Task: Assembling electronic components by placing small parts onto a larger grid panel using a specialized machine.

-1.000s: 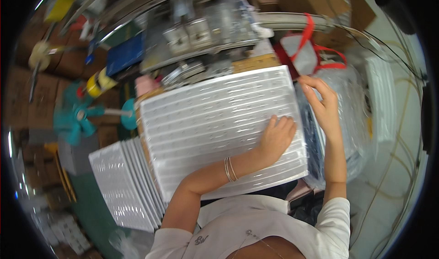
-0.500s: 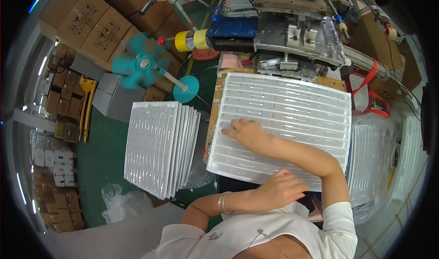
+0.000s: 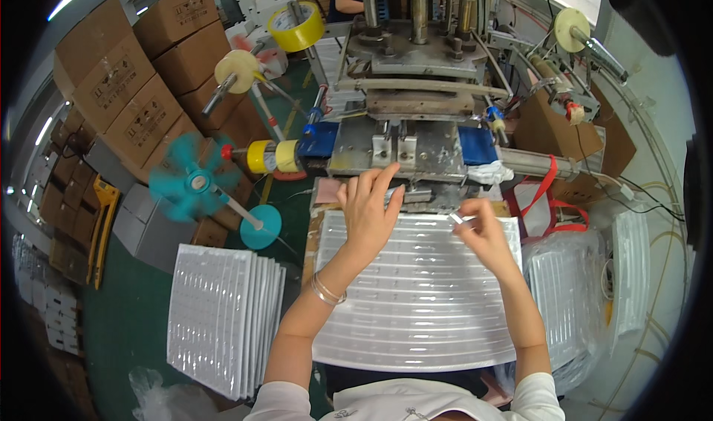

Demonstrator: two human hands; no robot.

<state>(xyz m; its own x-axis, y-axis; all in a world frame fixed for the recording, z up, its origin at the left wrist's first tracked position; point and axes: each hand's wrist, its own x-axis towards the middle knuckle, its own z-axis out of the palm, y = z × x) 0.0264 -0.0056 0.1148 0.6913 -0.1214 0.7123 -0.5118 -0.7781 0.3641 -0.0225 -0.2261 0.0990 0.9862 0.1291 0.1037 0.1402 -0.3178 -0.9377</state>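
A large white ribbed panel (image 3: 416, 309) with rows of slots lies flat on the table in front of me. My left hand (image 3: 368, 213), wearing bangles, is stretched over its far edge with the fingers spread and nothing in them. The fingertips are close to the metal bed (image 3: 431, 146) of a press and its small clamps; I cannot tell whether they touch. Over the panel's far right part, my right hand (image 3: 483, 235) is closed in a pinch on a small silvery-white piece (image 3: 456, 218). Most of that piece sticks out toward the left.
A stack of similar panels (image 3: 208, 317) leans at the left, near a spinning teal fan (image 3: 197, 183). More panels in clear plastic (image 3: 557, 295) stand at the right, beside a red-handled bag (image 3: 531, 206). Cardboard boxes (image 3: 130, 79) are piled far left. Steel press columns (image 3: 420, 12) rise ahead.
Both hands have moved forward to the panel's far edge: the right from lying on the panel, the left from its near edge. The right now pinches a small piece. The view has tilted up.
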